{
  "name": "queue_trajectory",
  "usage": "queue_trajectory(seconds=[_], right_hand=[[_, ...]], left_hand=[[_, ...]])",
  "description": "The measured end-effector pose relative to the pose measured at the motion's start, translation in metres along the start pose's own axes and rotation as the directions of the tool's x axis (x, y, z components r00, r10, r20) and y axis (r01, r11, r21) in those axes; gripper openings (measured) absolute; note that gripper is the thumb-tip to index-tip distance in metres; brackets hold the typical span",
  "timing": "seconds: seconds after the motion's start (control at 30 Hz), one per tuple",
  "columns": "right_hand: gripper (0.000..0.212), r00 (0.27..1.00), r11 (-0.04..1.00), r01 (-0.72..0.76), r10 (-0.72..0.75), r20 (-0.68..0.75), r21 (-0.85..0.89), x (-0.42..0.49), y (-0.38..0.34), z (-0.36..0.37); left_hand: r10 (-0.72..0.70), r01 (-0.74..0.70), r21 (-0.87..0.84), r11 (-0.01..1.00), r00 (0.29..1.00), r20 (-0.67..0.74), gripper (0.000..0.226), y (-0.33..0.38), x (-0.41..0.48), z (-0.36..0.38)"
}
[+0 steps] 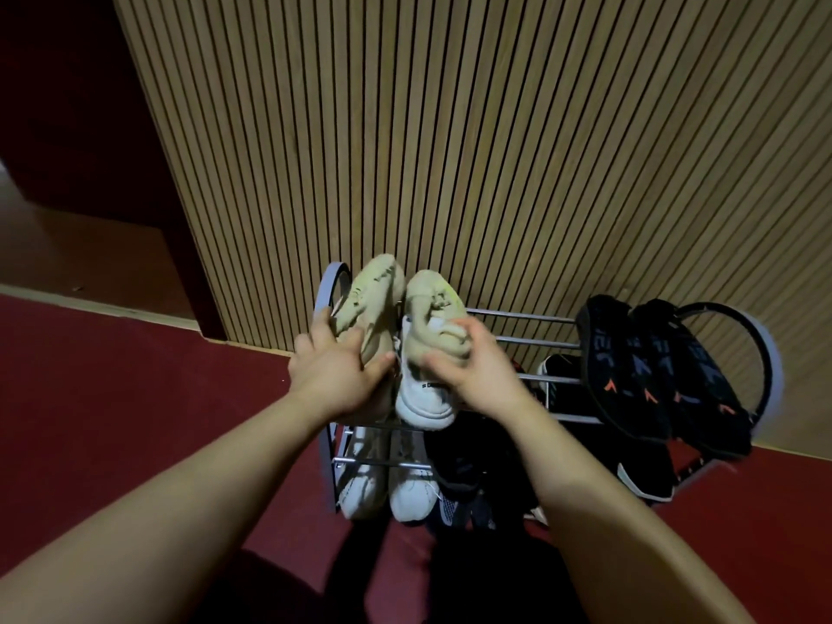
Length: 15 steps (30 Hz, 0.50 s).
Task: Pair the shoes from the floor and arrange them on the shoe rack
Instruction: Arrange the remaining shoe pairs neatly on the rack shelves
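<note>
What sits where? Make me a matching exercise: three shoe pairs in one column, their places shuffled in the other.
1. cream shoes
2. black-orange shoes
3. white shoes

A. rack, lower tier, left
B. top tier, right
C. gripped by left hand and right hand

Pairs: 1-C, 2-B, 3-A.

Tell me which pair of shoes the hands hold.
The beige pair, left hand and right hand each gripping one shoe; the black orange-marked pair sits untouched.
</note>
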State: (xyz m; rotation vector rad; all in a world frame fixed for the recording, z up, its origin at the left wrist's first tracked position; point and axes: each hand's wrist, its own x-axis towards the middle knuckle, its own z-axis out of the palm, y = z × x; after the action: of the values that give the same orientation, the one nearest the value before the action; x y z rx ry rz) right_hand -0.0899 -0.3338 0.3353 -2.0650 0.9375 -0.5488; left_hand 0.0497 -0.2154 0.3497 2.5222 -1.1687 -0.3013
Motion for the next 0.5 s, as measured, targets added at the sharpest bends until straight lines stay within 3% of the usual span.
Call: queue_trajectory(seconds=[0.07, 0.17, 0.27, 0.37, 0.5], right_hand=[[0.060, 1.000, 0.999, 0.021, -0.021, -0.017, 0.026, -0.003, 0.009, -0.024], [0.064, 0.992, 0.990, -0.026, 0.042, 0.116, -0.136, -0.013, 0.028, -0.044], [0.079, 0.972, 0.988, -0.152, 0.156, 0.178, -0.034, -0.021, 0.038, -0.032], [0.093, 0.984, 0.984, -0.171, 0.173, 0.047, -0.045, -0.018, 0.039, -0.007], [0.081, 0.976, 0.974, -0.208, 0.200, -0.084, -0.095, -0.012, 0.032, 0.006]], left_hand=[[0.057, -0.055, 0.045, 0.997, 0.997, -0.051, 0.058, 0.002, -0.005, 0.007], [0.118, -0.107, 0.136, 0.985, 0.990, -0.075, 0.056, 0.013, -0.008, 0.016], [0.132, -0.120, 0.221, 0.968, 0.990, -0.039, 0.062, 0.017, -0.009, 0.022], [0.125, -0.124, 0.175, 0.977, 0.992, 0.009, 0.063, 0.011, -0.005, 0.024], [0.145, -0.148, 0.111, 0.983, 0.989, 0.030, 0.057, 0.006, -0.002, 0.023]])
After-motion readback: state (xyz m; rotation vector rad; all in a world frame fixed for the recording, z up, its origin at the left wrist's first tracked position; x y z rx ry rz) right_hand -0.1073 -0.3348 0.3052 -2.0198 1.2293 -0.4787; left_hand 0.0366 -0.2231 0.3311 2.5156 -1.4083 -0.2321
